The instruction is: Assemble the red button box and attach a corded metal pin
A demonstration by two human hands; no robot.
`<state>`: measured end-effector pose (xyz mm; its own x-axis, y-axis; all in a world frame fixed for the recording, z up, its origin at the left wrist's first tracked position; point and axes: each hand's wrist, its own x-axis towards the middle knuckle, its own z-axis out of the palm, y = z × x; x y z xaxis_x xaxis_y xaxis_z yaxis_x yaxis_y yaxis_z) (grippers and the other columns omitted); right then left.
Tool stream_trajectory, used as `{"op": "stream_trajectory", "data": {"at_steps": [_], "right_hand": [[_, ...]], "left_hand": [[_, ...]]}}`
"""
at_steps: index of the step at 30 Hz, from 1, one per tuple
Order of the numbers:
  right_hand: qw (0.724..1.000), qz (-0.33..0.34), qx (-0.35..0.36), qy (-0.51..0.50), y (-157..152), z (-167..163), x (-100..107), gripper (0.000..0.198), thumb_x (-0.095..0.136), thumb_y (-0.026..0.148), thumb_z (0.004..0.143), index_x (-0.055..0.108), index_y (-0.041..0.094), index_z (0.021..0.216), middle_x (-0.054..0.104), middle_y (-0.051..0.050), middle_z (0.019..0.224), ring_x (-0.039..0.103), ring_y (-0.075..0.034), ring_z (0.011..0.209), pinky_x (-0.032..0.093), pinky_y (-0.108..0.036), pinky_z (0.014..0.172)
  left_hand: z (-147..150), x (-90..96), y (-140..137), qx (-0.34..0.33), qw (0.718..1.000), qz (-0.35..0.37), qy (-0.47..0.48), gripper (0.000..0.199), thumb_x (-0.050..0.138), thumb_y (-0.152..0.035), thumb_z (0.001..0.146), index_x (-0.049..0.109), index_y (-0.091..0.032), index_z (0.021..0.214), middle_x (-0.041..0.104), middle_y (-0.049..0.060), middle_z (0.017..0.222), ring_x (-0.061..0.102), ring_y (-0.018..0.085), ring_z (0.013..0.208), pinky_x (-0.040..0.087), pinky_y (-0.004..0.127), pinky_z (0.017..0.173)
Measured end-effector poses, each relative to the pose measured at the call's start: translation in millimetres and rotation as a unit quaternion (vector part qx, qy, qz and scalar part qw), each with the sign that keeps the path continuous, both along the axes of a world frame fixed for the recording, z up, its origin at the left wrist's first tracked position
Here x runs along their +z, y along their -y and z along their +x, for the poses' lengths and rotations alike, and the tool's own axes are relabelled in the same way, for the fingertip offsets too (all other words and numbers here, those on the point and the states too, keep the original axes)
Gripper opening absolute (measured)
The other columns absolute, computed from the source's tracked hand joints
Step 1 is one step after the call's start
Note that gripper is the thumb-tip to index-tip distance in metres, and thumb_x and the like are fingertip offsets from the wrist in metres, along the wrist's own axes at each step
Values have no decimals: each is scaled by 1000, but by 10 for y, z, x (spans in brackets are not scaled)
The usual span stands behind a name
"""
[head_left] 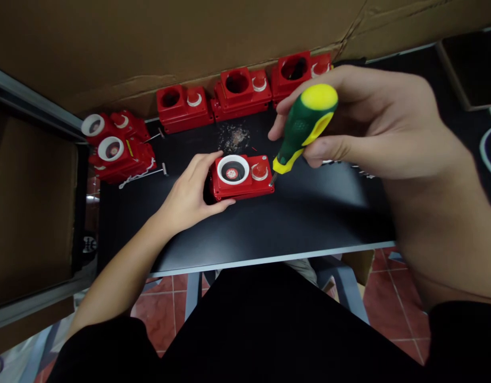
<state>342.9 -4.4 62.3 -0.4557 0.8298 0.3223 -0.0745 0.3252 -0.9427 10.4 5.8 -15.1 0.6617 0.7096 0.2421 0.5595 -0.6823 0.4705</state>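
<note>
A red plastic socket box (245,190) lies on the black table, with a white-ringed round opening and a red knob on its top. My left hand (195,191) grips its left end, thumb along the near side and fingers along the far side. Between the fingers and thumb of my right hand (373,117) is a green and yellow screwdriver (303,130), held tilted. Its short visible shaft points down at the box's near right corner, where a screw seems to sit. Whether the tip touches the screw I cannot tell.
Along the cardboard wall (149,48) stand several more red boxes (241,96). Two with white rings (121,154) are at the left, near metal T-shaped pieces (147,173). Small debris (234,137) is scattered behind the held box. A dark flat panel (472,69) lies far right.
</note>
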Motion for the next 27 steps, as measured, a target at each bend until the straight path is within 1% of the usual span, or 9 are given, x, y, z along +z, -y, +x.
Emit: {"op": "stream_trajectory", "data": {"at_steps": [2,5,8,11,15,19,21,25,27], "right_hand": [[1000,-7,21,7,2,38,25,42,88,18,91,78,22,132,83,-2,118,81,-9,97,66,-16,70],[998,9,62,14,-17,47,7,42,84,26,98,76,23,139,84,-2,122,78,-5,89,63,-15,68],[996,6,89,-13,-22,15,-39,43,73,41,108,74,23,147,83,-5,127,66,0,68,58,-17,63],[996,7,71,-57,-2,-40,-67,37,66,41,112,78,22,141,82,-4,122,56,2,60,50,-17,56],[996,19,34,-83,26,-125,-69,29,78,36,104,81,14,124,82,-3,105,57,1,59,44,-17,50],[995,14,3,-97,55,-187,-47,29,83,37,100,78,12,115,83,-3,100,57,1,56,43,-17,47],[996,1,-24,-84,73,-205,-25,34,88,42,96,76,13,109,82,-1,98,57,1,56,43,-15,46],[995,-3,-93,-46,92,-241,3,53,96,56,82,66,15,97,76,3,95,68,-2,71,54,-15,58],[992,12,-111,-51,92,-263,-3,60,100,56,76,59,16,93,69,4,91,68,-3,76,59,-18,67]], "left_hand": [[-12,-11,-8,-1,1000,1,-2,98,83,-74,96,47,-18,169,63,22,160,66,39,145,57,58,126],[-26,-19,-21,0,1000,-4,-3,99,83,-74,96,46,-21,171,62,21,163,65,40,146,56,60,127],[-36,-9,-32,-6,1000,-12,-3,99,82,-73,97,45,-22,172,62,21,163,65,41,147,56,61,127],[-40,10,-35,-15,1000,-11,-1,97,81,-74,99,45,-21,172,62,22,163,65,40,148,56,60,128],[-36,34,-21,-6,1000,-14,-6,98,81,-75,98,47,-21,172,63,21,162,66,40,145,57,59,127],[-28,51,0,12,1000,-16,-15,99,82,-76,96,47,-22,171,64,20,160,69,39,140,60,57,122],[-25,55,8,20,1000,-14,-19,100,82,-77,95,47,-22,171,65,19,158,70,38,137,63,55,119],[-19,59,21,27,999,-3,-22,100,84,-77,93,48,-23,170,68,18,153,72,38,132,64,54,116],[-14,64,28,29,999,4,-23,99,85,-76,93,50,-22,169,69,17,152,73,38,132,63,54,117]]}}
